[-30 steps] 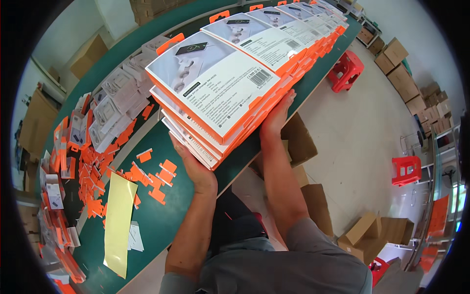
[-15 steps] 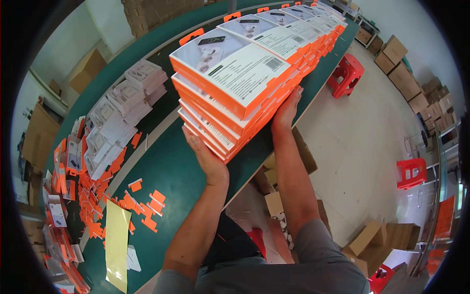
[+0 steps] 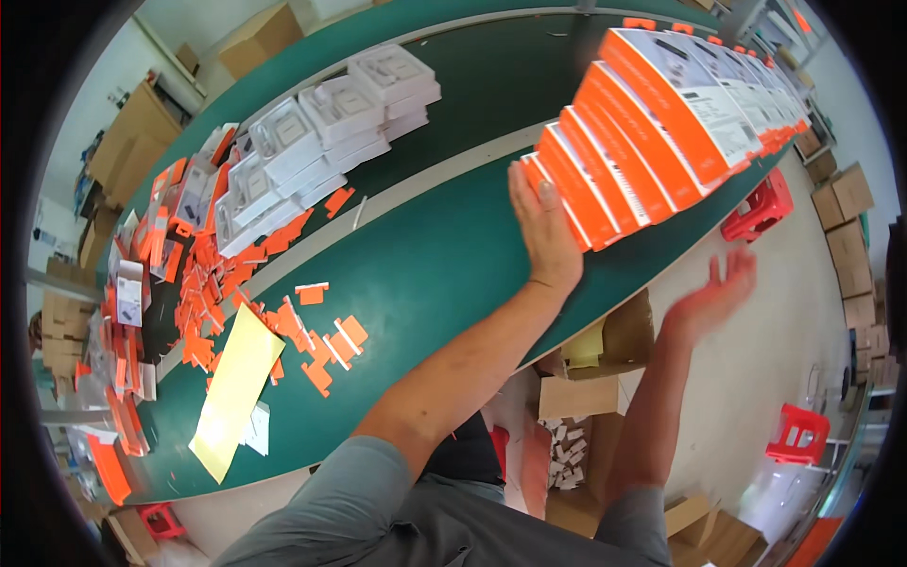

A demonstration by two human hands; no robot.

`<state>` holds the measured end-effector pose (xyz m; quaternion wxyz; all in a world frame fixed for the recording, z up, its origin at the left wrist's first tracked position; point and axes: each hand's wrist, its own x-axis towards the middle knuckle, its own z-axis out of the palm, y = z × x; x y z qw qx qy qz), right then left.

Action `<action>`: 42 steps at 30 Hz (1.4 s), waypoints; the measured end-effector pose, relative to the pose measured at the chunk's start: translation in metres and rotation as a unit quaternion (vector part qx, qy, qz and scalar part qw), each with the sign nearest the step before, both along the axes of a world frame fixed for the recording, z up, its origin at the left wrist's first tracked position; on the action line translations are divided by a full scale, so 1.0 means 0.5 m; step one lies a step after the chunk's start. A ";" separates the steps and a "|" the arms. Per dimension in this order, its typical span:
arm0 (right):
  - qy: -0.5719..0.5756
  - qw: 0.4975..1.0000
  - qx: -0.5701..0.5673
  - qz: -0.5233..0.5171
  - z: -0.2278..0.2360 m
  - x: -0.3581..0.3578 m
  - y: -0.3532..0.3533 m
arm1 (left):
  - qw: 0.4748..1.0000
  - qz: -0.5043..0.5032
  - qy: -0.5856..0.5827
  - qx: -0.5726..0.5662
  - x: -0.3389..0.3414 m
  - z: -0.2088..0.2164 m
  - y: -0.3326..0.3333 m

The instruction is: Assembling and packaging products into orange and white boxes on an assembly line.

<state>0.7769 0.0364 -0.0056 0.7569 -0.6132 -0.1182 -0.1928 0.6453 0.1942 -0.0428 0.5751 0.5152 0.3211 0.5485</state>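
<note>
Long rows of stacked orange-and-white product boxes [image 3: 652, 142] with orange hang tabs stand at the far right of the green table [image 3: 416, 331]. The near end of the pile is slanted, its lower boxes jutting toward me. My left hand [image 3: 548, 231] lies with stretched fingers against the end of the lowest boxes, touching but not gripping them. Past the table's right edge, my right hand [image 3: 713, 293] hangs in the air, slightly blurred, fingers apart and holding nothing. It is apart from the boxes.
Stacked white plastic trays [image 3: 331, 113] stand at the back left. Orange card scraps [image 3: 208, 283] and a yellow sheet [image 3: 236, 392] lie nearer. Open cartons [image 3: 614, 340] sit below the table's edge. Red stools [image 3: 761, 203] stand on the floor at right.
My view has turned left, so the boxes appear farther right. My right hand has come off the side of the pile and out past the table edge; my left stays against its end.
</note>
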 end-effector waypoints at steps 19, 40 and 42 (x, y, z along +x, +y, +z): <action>-0.220 0.813 -0.455 0.287 0.181 -0.349 0.720 | 0.922 0.094 0.307 0.214 -0.858 0.089 -0.117; -0.466 0.568 -0.330 0.593 0.069 -0.804 0.182 | 0.762 0.243 0.557 0.224 -1.397 0.125 0.196; -0.465 0.568 -0.329 0.595 0.027 -0.819 0.140 | 0.615 0.377 0.626 0.297 -1.472 0.118 0.246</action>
